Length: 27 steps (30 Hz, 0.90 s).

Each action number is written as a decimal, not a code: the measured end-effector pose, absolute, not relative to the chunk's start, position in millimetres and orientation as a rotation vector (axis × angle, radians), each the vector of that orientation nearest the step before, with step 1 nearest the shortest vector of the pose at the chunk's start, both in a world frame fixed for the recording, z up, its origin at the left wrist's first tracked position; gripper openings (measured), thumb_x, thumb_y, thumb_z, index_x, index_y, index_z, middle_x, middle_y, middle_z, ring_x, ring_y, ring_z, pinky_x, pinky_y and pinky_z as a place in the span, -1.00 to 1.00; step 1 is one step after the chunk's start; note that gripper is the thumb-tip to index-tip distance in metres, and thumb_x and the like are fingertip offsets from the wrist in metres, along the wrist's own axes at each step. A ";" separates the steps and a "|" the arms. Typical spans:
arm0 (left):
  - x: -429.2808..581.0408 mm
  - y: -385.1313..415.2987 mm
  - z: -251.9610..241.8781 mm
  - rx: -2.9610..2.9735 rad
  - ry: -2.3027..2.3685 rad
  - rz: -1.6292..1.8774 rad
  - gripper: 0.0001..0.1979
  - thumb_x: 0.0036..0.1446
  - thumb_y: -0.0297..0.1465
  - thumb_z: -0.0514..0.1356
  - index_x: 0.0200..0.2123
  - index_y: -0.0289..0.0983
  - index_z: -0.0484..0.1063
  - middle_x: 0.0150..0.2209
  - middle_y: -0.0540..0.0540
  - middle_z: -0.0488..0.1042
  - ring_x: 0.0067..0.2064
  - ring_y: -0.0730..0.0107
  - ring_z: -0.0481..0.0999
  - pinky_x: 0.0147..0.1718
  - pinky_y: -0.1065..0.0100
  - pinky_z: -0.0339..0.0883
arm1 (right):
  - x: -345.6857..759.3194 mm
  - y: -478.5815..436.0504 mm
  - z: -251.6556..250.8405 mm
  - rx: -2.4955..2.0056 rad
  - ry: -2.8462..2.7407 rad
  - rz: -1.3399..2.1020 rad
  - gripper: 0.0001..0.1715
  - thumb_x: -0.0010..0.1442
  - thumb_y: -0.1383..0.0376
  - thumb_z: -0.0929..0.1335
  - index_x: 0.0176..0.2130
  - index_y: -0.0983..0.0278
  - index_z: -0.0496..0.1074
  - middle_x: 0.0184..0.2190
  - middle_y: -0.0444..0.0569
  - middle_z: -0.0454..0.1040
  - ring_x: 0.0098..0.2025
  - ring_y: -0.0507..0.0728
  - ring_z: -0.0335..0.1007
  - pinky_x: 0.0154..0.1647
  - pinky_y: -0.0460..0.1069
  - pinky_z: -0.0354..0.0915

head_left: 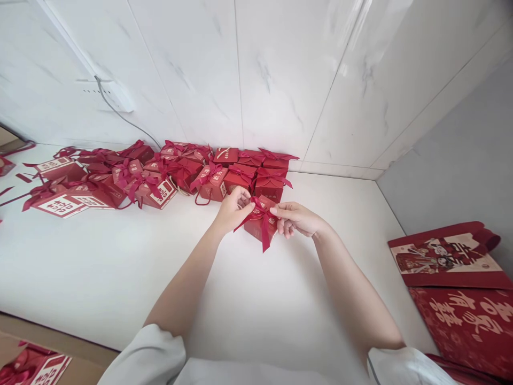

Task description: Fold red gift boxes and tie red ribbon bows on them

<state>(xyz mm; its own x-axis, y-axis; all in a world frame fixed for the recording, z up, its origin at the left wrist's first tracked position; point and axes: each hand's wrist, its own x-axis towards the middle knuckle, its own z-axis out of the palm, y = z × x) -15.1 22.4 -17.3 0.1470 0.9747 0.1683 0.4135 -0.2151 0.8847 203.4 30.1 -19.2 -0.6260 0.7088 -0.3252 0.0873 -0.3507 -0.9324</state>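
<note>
One box (258, 227) in front of me, small and red, standing on the white table (120, 267) just near of the far row. It has one dark red ribbon (262, 214) across its top, with a tail hanging down the near face.

My left hand (232, 211) is nearly closed: thumb and forefinger pinch the ribbon at the left of the box top, and the other fingers are curled in. My right hand (294, 219) is nearly closed too, thumb and forefinger nipping the ribbon at the right side, the rest of the fingers tucked under. So that is two hands, both on the same ribbon, one box between them.

Beyond it, along the far wall, is the pile of boxes (160, 174). I count about nine upright ones with tied bows at the right, touching each other in two rows, and about seven more to the left, tipped over and jumbled. They overlap, so I cannot give an exact total.

Over on the right, two flat red bags (460, 289) lie one near of the other, touching. At the near left, one carton (16, 342) holds more red boxes; I cannot tell how many. One white socket (110, 93) is on the far wall, with one grey cable (132, 123) running down from it.
</note>
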 end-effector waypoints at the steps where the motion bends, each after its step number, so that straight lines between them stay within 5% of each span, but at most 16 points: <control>1: -12.8 22.5 -18.7 1.722 1.313 1.014 -0.78 0.04 -0.34 0.19 -0.19 -0.21 0.35 -0.43 0.06 0.35 -0.41 0.47 0.33 -0.36 0.40 0.21 | 203.3 30.3 -19.1 -1.014 -1.475 2.034 -0.56 0.07 -0.02 0.42 -0.41 0.28 0.29 -0.66 -0.09 0.51 -0.72 -0.01 0.35 -0.76 -0.19 0.15; 4: -7.0 23.3 -23.8 1.653 1.254 0.934 -0.69 0.05 -0.36 0.17 -0.08 -0.20 0.38 -0.47 0.06 0.32 -0.43 0.48 0.31 -0.38 0.40 0.21 | 205.0 31.7 -19.9 -0.983 -1.478 2.042 -0.59 0.06 0.01 0.43 -0.37 0.29 0.33 -0.64 -0.08 0.53 -0.72 -0.02 0.35 -0.76 -0.20 0.15; 10: -10.9 21.1 -20.3 1.591 1.162 0.801 -0.81 0.01 -0.44 0.12 -0.25 -0.25 0.41 -0.29 -0.03 0.46 -0.31 0.43 0.41 -0.31 0.38 0.24 | 211.0 36.2 -26.2 -1.036 -1.392 1.995 -0.55 0.08 -0.02 0.41 -0.42 0.33 0.39 -0.64 -0.05 0.52 -0.73 -0.02 0.34 -0.75 -0.18 0.19; 15: -15.7 17.7 -17.2 1.719 1.372 0.735 -0.93 0.02 -0.38 0.15 -0.40 -0.24 0.31 -0.44 0.04 0.38 -0.39 0.43 0.35 -0.39 0.38 0.19 | 210.5 35.1 -26.2 -1.024 -1.428 1.979 -0.53 0.09 -0.05 0.39 -0.44 0.31 0.35 -0.68 -0.07 0.49 -0.74 -0.02 0.32 -0.76 -0.17 0.17; 19: -9.0 15.9 -16.7 1.901 1.530 0.848 -0.82 0.10 -0.29 0.12 -0.49 -0.24 0.27 -0.49 0.05 0.32 -0.43 0.44 0.30 -0.42 0.37 0.15 | 211.2 32.8 -22.9 -0.996 -1.494 1.975 -0.55 0.07 -0.03 0.41 -0.45 0.28 0.30 -0.64 -0.08 0.52 -0.71 -0.02 0.34 -0.74 -0.18 0.15; 27: -2.0 19.0 -16.5 1.865 1.294 0.975 -0.80 0.18 -0.27 0.10 -0.32 -0.23 0.46 -0.15 -0.10 0.40 -0.08 0.31 0.42 -0.17 0.32 0.31 | 217.6 33.4 -24.0 -0.983 -1.492 1.969 -0.54 0.10 -0.03 0.38 -0.50 0.29 0.31 -0.75 -0.16 0.39 -0.76 -0.05 0.22 -0.75 -0.17 0.15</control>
